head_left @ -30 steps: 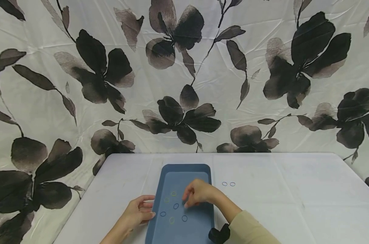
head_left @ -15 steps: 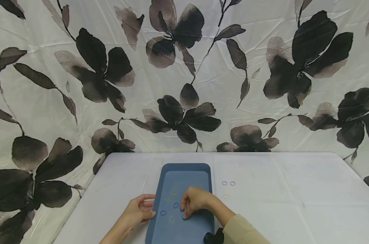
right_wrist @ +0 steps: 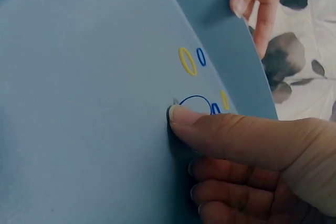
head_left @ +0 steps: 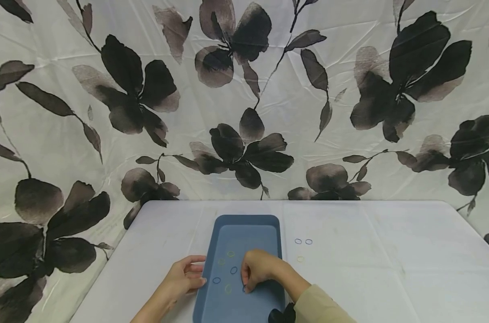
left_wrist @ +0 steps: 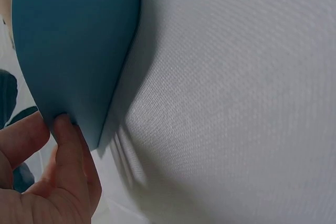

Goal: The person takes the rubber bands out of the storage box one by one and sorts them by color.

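Downward along the tray, toward the person's body, the bare right hand (head_left: 257, 270) has shifted since a second ago, and its fingertips have reached a thin dark-blue ring (right_wrist: 196, 96) that lay free then. From the wrist view, thumb and fingers seem to pinch that ring at one side; the index tip is hidden behind the thumb. It is inside the shallow blue rectangular tray (head_left: 246, 220), near the middle of its floor.

The left hand (head_left: 185, 278) hasn't left the tray's left side, thumb at the rim and fingers against the outer wall, presumably to steady it. Two blue rings (head_left: 234, 270) and three thin yellow rings (head_left: 228, 289) lie scattered about the tray floor, spread enough to be picked singly.

On the white table (head_left: 373, 287), two more blue rings (head_left: 308, 241) sit side by side, with one yellow ring (head_left: 300, 259) nearer the person; that spacing looks deliberate. I can read no brand, label or lettering anywhere.
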`<state>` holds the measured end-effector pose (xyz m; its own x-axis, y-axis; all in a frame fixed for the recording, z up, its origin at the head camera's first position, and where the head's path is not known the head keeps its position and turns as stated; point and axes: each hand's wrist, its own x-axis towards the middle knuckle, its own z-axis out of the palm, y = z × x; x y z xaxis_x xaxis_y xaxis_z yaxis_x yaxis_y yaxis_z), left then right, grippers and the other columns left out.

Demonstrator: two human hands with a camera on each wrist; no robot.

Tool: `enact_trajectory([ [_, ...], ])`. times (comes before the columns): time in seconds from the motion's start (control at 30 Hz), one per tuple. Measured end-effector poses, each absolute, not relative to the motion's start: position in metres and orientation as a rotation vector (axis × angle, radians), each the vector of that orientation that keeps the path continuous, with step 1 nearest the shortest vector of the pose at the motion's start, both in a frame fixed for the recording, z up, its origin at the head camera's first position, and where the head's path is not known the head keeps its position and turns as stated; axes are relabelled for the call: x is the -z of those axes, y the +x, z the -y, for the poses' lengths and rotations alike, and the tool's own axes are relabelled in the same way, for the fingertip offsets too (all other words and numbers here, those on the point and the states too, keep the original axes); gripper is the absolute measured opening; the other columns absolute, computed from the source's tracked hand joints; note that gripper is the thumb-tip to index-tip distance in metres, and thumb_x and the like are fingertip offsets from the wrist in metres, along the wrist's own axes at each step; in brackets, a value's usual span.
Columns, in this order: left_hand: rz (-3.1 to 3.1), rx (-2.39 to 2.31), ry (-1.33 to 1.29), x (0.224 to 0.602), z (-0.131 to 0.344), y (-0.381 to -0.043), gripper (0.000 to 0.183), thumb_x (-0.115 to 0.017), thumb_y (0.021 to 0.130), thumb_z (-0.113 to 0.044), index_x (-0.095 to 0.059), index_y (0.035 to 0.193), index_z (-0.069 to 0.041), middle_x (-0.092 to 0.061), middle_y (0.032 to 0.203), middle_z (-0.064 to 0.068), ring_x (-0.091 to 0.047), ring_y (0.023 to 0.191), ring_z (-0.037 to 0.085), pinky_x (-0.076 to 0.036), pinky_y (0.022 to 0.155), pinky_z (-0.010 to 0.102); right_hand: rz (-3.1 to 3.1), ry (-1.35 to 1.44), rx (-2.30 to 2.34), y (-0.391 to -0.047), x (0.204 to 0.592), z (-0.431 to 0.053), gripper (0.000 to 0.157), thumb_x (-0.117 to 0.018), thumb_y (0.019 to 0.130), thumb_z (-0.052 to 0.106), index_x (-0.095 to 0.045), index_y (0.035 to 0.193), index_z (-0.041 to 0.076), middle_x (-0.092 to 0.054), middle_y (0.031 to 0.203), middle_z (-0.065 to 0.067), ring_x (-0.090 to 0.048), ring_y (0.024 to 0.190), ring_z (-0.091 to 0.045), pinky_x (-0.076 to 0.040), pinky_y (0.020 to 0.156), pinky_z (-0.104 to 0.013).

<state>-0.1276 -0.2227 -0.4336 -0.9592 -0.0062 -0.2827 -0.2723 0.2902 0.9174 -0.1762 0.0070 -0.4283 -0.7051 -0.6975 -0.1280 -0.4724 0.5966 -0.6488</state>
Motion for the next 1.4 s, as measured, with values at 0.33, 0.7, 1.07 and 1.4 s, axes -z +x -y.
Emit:
enact_trajectory([
  [0.33, -2.329, -1.723, -0.22, 0.429, 0.225, -0.129, 0.06, -0.068, 0.071, 0.013, -0.046, 0.127, 0.008, -0.053, 0.105, 0.019, -0.056, 0.085, 0.023, -0.054, 0.07, 0.038, -2.103, -0.674, 1.375, -0.191, 0.426, -0.019, 0.013, -0.074, 0.067, -0.01, -0.063, 0.065, -0.003, -0.06, 0.053, -0.006, -0.055, 0.046, -0.012, -0.047, 0.045, -0.022],
  [0.7, -2.329, -1.71, -0.205, 0.431, 0.225, -0.132, 0.06, -0.069, 0.072, 0.012, -0.045, 0.127, 0.008, -0.054, 0.105, 0.019, -0.056, 0.085, 0.022, -0.054, 0.07, 0.038, -2.016, -0.509, 1.532, -0.199, 0.422, -0.027, 0.016, -0.073, 0.067, -0.012, -0.065, 0.08, -0.008, -0.065, 0.06, -0.012, -0.06, 0.049, -0.015, -0.052, 0.048, -0.028],
  [1.07, -2.342, -1.703, -0.254, 0.429, 0.225, -0.135, 0.06, -0.068, 0.071, 0.014, -0.047, 0.126, 0.008, -0.054, 0.104, 0.019, -0.057, 0.085, 0.022, -0.054, 0.07, 0.037, -2.015, -0.454, 1.584, -0.204, 0.421, -0.032, 0.015, -0.073, 0.068, -0.011, -0.062, 0.074, -0.003, -0.067, 0.064, -0.012, -0.061, 0.051, -0.015, -0.051, 0.047, -0.025],
  [1.4, -2.346, -1.693, -0.281, 0.429, 0.225, -0.14, 0.06, -0.068, 0.07, 0.015, -0.047, 0.126, 0.007, -0.054, 0.103, 0.018, -0.056, 0.085, 0.023, -0.054, 0.069, 0.037, -1.964, -0.406, 1.636, -0.209, 0.416, -0.039, 0.021, -0.073, 0.071, -0.007, -0.065, 0.091, -0.008, -0.065, 0.062, -0.011, -0.062, 0.052, -0.015, -0.052, 0.049, -0.025],
])
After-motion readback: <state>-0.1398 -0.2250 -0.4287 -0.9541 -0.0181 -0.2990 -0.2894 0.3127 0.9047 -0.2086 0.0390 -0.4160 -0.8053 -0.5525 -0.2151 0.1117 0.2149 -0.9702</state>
